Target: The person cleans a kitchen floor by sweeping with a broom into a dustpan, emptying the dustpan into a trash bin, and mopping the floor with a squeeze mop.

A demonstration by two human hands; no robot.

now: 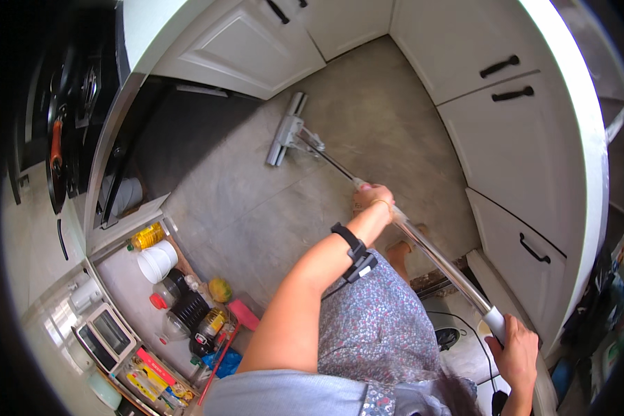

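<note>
A mop with a steel pole (442, 262) slants across the view. Its grey and white roller head (287, 130) rests on the grey tiled floor (249, 203), near the dark appliance front at the left. My left hand (373, 199) grips the pole at its lower joint; a black device is strapped to that forearm. Around the pale grip at the upper end, at the lower right, my right hand (515, 348) is closed.
White cabinets (504, 140) with black handles line the right side and the top. At the lower left stand oil bottles (148, 236), white buckets (158, 261), a yellow-green melon (220, 289) and a pink dustpan-like thing (244, 313). A black cable (481, 340) hangs at the lower right.
</note>
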